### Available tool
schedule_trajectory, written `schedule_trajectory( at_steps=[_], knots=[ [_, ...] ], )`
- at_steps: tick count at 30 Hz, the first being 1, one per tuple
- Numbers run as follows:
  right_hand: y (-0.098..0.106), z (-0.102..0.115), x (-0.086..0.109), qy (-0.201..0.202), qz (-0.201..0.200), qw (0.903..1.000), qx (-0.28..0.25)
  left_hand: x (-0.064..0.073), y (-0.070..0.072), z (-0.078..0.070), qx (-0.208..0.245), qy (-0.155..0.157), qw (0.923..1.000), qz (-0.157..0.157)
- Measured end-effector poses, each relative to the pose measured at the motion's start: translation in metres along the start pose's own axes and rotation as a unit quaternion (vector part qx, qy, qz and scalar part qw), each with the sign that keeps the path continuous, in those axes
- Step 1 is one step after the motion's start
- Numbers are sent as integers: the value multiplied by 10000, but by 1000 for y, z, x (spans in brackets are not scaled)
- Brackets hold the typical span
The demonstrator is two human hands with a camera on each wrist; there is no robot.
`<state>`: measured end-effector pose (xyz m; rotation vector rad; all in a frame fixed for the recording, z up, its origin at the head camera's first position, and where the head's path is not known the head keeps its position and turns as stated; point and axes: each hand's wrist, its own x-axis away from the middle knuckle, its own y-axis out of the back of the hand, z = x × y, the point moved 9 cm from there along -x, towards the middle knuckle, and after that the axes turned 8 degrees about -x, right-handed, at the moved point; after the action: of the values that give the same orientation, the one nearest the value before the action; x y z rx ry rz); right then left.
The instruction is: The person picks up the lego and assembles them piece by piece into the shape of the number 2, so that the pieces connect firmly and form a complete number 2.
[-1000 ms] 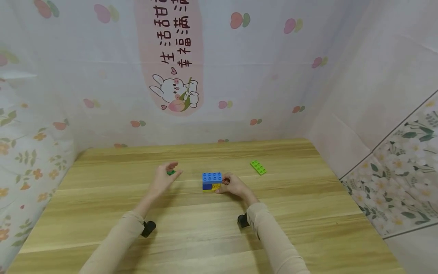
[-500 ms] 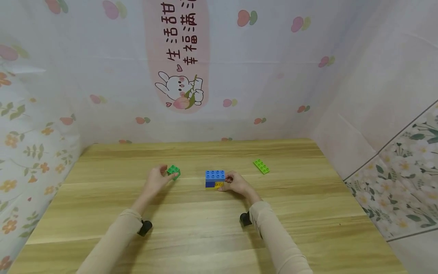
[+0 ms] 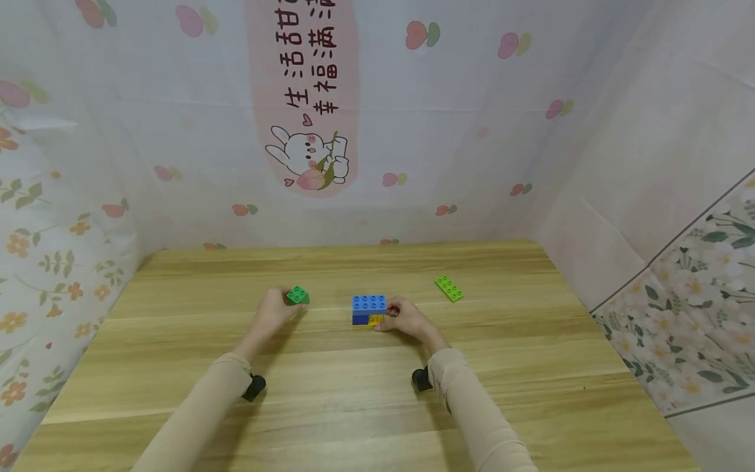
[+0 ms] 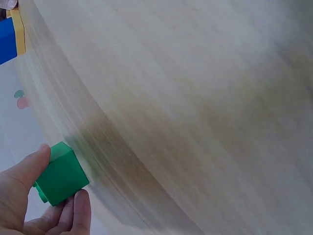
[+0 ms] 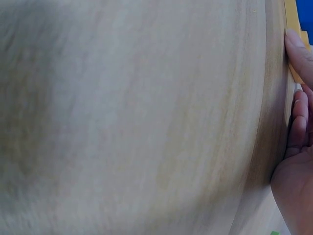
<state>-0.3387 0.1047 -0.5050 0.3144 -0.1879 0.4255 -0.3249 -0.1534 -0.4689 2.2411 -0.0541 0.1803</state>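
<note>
- Green brick [image 3: 297,295] sits between thumb and fingertips of the left hand [image 3: 274,311], studs roughly up. Reads as hard plastic: light, stiff, not fragile. Smooth walls could slip a bit; opposite flat sides look like the right hold, studs kept free.
- Left grip: thumb on one side, fingers on the opposite side, spread only as wide as the brick. Light pinch should do.
- Blue-and-yellow stack [image 3: 369,303] stands right of that grip, apart from it, its right end within the right hand [image 3: 408,319]. Likely rigid and light, may slide if nudged; best held low, by the yellow base [image 3: 375,321].
- Right grip: thumb on the yellow base's near edge, fingers curled at the end. Far-side contact hidden; can't tell how hard it presses.
- Lime plate [image 3: 449,288] lies beyond the right grip, farther right, untouched. Thin; long edges probably easiest.
</note>
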Motion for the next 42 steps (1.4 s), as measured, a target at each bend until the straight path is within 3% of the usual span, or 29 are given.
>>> schedule_trajectory(
  at_steps=[4,10,16,27,31,42],
  knots=[
    [0,-1,0,-39,-64,10000,62,0,1,0,104,12,9999,23],
    [1,-1,0,-81,-128,9999,80,0,10,-8,267,-109,9994,-179],
    [0,-4,2,-210,58,9997,132,-3,15,-22,33,-310,9992,-268],
    [2,-1,-5,-532,216,9978,327,-2,17,-56,72,-450,9990,-38],
    [1,2,-7,-441,345,9977,369,-1,14,-70,160,-533,9984,88],
    [2,1,-9,-499,260,9964,640,2,-7,-113,375,-1121,9910,630]
  ],
)
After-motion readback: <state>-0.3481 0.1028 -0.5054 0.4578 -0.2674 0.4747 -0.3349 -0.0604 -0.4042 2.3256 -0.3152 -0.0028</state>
